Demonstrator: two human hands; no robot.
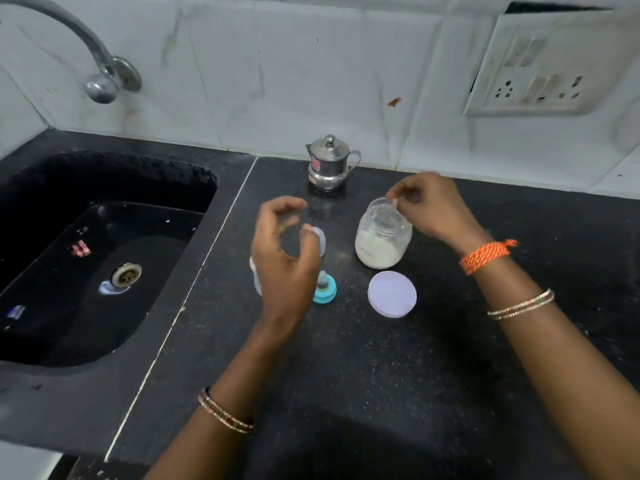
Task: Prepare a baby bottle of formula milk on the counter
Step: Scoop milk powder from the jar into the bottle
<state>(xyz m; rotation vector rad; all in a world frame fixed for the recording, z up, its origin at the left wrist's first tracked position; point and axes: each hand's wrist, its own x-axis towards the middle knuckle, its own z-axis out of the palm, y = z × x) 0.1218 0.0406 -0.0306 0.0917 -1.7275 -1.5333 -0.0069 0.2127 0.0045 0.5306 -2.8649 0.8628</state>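
A: Item, formula jar (pixel 382 237): upright on our counter (pixel 450 358), lid off, right of centre.
B: Right hand (pixel 433 209) at its mouth, fingers pinched on a scoop handle, we judge. Left hand (pixel 284 251) loosely open, over the bottle (pixel 255 277).

Sink (pixel 104 258) at left on the tabletop (pixel 381 375), jar (pixel 382 233) right of centre, lid (pixel 392 294) before it, steel pot (pixel 329 164) behind.
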